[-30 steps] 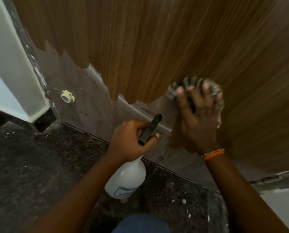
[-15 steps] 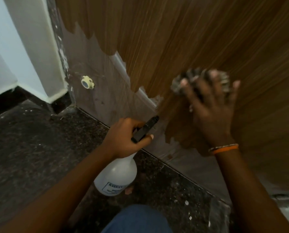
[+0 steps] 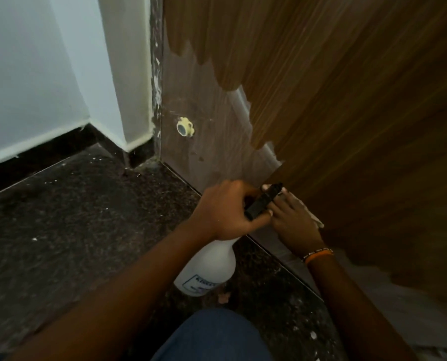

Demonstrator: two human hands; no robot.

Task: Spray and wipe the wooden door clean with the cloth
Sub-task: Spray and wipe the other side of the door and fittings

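A: Left hand is clamped round the neck of the white spray bottle, black nozzle up front!

B: And the right hand presses the pale cloth flat, low on the wooden door.

A: Its grip's partly hidden behind the nozzle. Dark speckled floor below.

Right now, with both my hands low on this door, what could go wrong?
The left hand holds the white spray bottle's black nozzle right beside the right hand, so a squeeze might wet the hand, not the brown wooden door. The pale cloth peeks from under the right hand and might slip out.
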